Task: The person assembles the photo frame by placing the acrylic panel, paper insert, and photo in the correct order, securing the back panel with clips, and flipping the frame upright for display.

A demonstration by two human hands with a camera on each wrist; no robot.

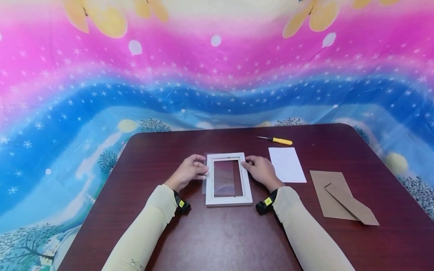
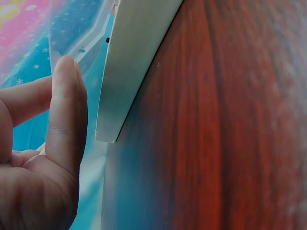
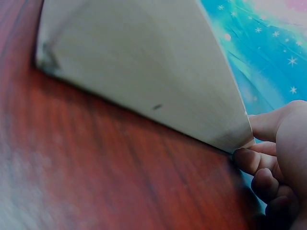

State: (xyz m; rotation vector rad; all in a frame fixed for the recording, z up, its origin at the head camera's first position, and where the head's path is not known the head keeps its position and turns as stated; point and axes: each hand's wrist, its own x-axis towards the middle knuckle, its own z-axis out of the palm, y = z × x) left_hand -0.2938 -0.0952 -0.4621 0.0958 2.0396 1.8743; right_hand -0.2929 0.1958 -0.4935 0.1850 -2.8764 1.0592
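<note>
A white picture frame lies on the table in the middle of the head view, its opening facing up. Over its left side and part of the opening sits a clear plastic sheet, its left edge sticking out past the frame. My left hand pinches this sheet between thumb and fingers; the left wrist view shows the clear sheet at the fingertips. On the opposite side, my right hand grips the frame near its upper right corner. The right wrist view has the thumb above and fingers below the frame's side.
Right of the frame lies a white paper sheet. Behind it is a screwdriver with a yellow handle. Farther right on the dark wooden table rests a brown backing board with a folded stand leg. A patterned cloth hangs behind.
</note>
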